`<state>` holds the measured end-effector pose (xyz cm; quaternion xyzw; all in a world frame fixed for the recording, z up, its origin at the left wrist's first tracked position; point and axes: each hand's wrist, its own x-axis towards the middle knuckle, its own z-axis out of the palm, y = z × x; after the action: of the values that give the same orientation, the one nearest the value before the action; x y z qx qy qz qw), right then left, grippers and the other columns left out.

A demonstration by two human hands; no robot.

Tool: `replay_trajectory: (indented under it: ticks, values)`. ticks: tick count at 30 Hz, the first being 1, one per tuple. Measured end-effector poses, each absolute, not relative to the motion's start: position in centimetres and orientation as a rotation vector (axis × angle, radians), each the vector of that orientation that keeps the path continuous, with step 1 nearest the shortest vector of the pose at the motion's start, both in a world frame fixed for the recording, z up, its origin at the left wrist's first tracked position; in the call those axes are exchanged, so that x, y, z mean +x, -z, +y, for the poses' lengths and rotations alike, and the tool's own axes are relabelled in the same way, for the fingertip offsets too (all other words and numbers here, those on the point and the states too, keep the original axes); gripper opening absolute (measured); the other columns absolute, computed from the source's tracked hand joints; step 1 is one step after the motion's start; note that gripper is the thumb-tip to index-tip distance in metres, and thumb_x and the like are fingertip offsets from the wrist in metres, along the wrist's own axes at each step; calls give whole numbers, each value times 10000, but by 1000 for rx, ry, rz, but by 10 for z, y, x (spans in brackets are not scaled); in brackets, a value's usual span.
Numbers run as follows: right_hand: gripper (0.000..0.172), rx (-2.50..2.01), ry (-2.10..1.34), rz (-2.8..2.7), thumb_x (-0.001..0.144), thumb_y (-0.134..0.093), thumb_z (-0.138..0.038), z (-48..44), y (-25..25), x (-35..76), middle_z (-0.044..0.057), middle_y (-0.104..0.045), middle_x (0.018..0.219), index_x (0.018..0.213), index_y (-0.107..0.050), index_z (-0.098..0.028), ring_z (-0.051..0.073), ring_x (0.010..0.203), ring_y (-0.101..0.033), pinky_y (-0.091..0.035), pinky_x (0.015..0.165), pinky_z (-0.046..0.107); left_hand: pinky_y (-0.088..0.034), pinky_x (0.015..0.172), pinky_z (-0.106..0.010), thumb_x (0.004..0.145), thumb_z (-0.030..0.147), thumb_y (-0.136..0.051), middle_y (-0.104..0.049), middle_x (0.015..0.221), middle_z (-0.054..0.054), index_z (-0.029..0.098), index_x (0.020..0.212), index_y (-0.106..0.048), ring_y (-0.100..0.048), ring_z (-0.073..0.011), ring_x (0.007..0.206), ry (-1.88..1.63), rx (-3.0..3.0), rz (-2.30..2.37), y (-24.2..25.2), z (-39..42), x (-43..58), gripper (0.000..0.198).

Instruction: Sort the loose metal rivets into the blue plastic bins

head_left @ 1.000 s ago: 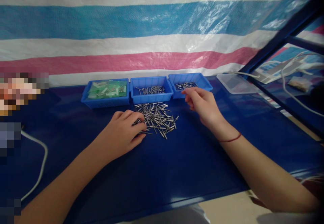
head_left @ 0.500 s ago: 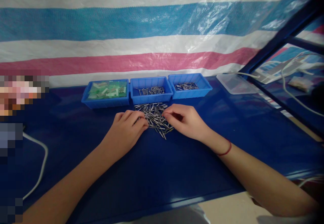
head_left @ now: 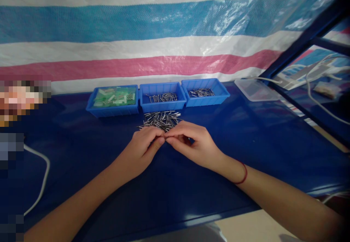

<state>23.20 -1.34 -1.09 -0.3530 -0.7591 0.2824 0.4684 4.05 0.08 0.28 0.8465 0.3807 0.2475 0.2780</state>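
Head view: left hand [head_left: 145, 145] and right hand [head_left: 199, 142] meet at the fingertips; I can't tell whether their fingers grasp anything. Just beyond, at twelve o'clock, the heap of slim silver metal pins [head_left: 163, 119] could scatter over the dark-blue bench [head_left: 164, 192] if knuckles nudge it.

the near side of the pile of metal pins [head_left: 161, 118] is hidden by the left hand [head_left: 145, 144] and the right hand [head_left: 196, 141]; anything held between them cannot be made out. the striped sheet [head_left: 153, 21] is cut off at the top.
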Motion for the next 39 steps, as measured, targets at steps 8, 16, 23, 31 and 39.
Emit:
replay_trajectory:
  ticks: [8,16,23,31,39]
  values:
    - [93,-846,-649,-1876,860,-611,-205,-14,11,233,8,-610,692,916,-681,-183,90,560,-502,-423,533,232,-438,857,-322,890,232,-575,-625,1012,-49,184,988,-616,-566,-174,965,-746,2422,973,-3,-1,37,116]
    - [112,-816,-553,-1922,846,-600,-153,-12,14,235,11,-597,704,931,-664,-188,99,579,-510,-433,531,233,-452,833,-338,858,240,-612,-613,970,-34,208,897,-619,-576,-180,935,-805,2404,1094,-2,3,34,51]
    - [98,-838,-457,-2020,859,-567,-172,-5,17,238,18,-598,717,913,-646,-195,120,630,-538,-464,596,254,-470,834,-312,839,228,-629,-596,927,-25,197,844,-599,-589,-165,914,-891,2356,1104,-4,0,35,44]
    - [117,-838,-489,-2129,878,-545,-180,-4,20,239,24,-620,727,887,-662,-184,114,624,-547,-431,592,247,-467,836,-337,856,316,-629,-603,969,-40,200,947,-576,-585,-187,937,-862,2407,1125,-4,-2,34,157]
    - [202,-1224,-683,-1364,866,-568,-372,26,18,264,-7,-571,655,892,-666,-197,102,530,-474,-377,486,240,-410,889,-401,901,350,-568,-603,1168,-93,207,1239,-495,-537,-248,1081,-650,2694,1142,7,0,32,375]
